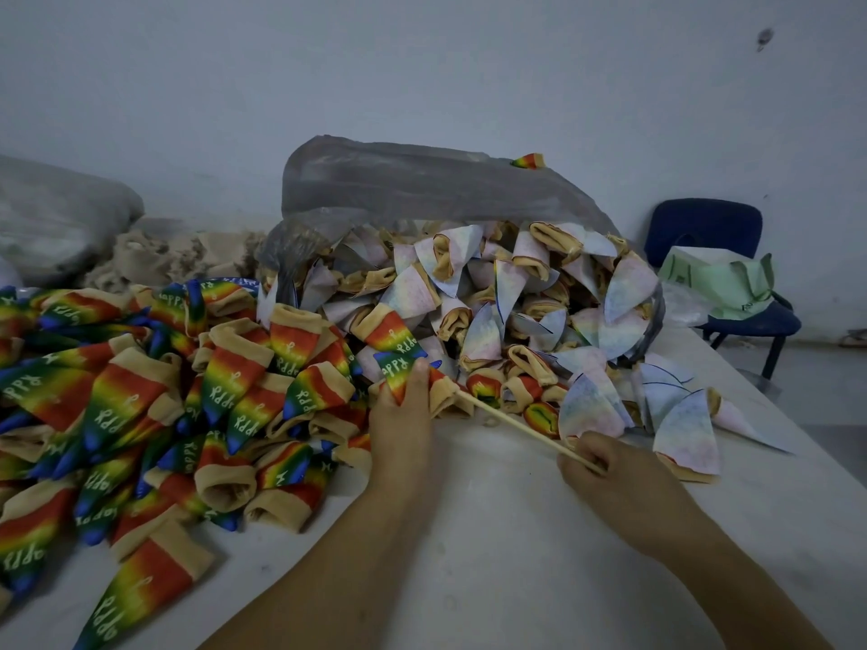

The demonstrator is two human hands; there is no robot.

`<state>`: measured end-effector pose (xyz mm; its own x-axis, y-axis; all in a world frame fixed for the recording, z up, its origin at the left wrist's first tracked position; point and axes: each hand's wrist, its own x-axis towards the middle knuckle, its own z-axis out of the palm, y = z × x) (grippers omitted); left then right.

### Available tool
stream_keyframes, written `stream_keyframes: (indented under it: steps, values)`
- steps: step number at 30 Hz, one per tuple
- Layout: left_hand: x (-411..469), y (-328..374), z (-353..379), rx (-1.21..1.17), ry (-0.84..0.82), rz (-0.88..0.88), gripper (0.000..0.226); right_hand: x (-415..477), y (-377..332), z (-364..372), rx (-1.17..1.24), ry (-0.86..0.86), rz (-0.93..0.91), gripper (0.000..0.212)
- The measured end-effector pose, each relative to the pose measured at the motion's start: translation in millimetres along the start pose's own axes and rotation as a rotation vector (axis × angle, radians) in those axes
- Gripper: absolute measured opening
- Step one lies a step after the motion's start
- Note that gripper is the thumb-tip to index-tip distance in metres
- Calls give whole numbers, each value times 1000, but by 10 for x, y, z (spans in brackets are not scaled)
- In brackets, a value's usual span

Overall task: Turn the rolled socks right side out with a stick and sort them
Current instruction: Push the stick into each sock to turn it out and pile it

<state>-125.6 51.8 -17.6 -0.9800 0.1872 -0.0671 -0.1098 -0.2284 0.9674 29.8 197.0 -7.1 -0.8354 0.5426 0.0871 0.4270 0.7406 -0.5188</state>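
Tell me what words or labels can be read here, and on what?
"Happy": white letters on the rainbow socks, often upside down or cut to "appy" by folds.
Green bag on the chair: dark print, too small to read.
Pale socks: nothing readable.

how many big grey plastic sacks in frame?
2. One translucent grey plastic sack lies centre, spilling pale inside-out socks; a second grey sack sits far left, cut by the frame edge. Others may be out of view.
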Motion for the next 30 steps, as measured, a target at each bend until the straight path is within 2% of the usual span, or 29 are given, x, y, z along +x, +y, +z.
stream_keyframes:
  steps: [2, 5, 8, 10, 13, 15, 18, 21, 24, 27, 30]
  values:
    - [-4, 8, -16, 16, -11, 36, 35, -11, 27, 5, 2, -19, 37, 28]
    - [-11, -26, -25, 52, 5, 50, 45, -3, 55, -45, -138, -37, 110, 28]
    - [31, -30, -38, -44, 45, 2, 40, 1, 50, -84, -187, 65, 191, 35]
    - [6, -25, -18, -35, -35, -1, 30, -9, -12, -30, -48, 103, 193, 43]
    - [-155, -59, 88, 42, -324, -25, 10, -61, -210, 90, 349, 153, 173, 43]
    - [-250, -105, 158, 52, -490, -75, 20, -81, -325, 149, 490, 167, 137, 35]
    - [-299, -124, 179, 54, -600, -43, 30, -87, -394, 205, 684, 131, 78, 33]
    - [-288, -122, 148, 40, -646, -29, 25, -61, -352, 186, 767, 169, 59, 22]
    - [-301, -132, 141, 63, -663, -12, 22, -35, -294, 192, 732, 167, 42, 9]
    - [-309, -121, 161, 49, -626, -2, 27, -40, -256, 234, 725, 155, 33, 11]
    - [-281, -100, 154, -8, -563, -22, 19, -35, -233, 253, 713, 131, 21, 12]
